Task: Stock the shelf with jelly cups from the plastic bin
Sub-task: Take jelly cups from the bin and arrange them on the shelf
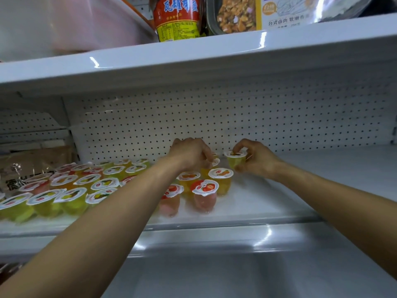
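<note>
While rows of jelly cups (71, 188) stand packed at the left of the shelf (311, 196), a yellow-green jelly cup (235, 161) is pinched upright by the right hand (257, 161), probably to extend the back row. The left hand (189, 154) is curled over cups beside it; whether one is gripped cannot be told.

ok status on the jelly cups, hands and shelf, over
Right-hand grip pinching yellow-green jelly cup at the back of the shelf. Left-hand grip down on back-row cups, hold unclear. Nothing seen blocking the cup.
</note>
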A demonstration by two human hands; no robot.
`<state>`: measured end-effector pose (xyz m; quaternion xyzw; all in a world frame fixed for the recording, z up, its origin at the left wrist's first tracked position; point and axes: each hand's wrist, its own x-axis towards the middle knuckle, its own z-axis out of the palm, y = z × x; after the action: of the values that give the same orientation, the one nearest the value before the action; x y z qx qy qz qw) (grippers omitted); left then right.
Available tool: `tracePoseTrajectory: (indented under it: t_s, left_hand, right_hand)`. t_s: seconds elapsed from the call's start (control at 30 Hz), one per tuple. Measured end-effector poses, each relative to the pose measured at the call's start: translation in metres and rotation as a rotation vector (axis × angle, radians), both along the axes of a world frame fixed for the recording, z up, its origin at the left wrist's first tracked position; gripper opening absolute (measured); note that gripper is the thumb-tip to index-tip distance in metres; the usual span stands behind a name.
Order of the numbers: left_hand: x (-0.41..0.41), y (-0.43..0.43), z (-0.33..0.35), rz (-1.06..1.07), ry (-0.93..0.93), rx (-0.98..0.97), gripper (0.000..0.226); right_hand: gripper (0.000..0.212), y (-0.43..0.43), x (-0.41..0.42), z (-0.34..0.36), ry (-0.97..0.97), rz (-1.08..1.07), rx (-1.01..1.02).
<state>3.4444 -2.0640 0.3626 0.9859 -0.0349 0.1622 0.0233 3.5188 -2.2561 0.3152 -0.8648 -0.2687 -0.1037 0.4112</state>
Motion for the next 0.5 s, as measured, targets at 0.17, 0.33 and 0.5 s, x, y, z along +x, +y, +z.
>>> tracePoseTrajectory:
  t_s: [0.17,0.33,0.5]
  left_hand:
    - [0.007,0.000,-0.005,0.024,-0.045,0.084,0.015]
    - [0.010,0.003,-0.007,0.024,-0.036,0.060,0.013]
    - [0.007,0.008,-0.010,-0.005,-0.001,-0.002,0.016]
  right_hand:
    - [0.039,0.003,0.005,-0.010,0.015,0.010,-0.065]
    - [0.039,0.006,0.002,-0.016,-0.004,-0.007,-0.103]
    - [0.037,0.004,-0.011,-0.004,-0.038,-0.047,-0.248]
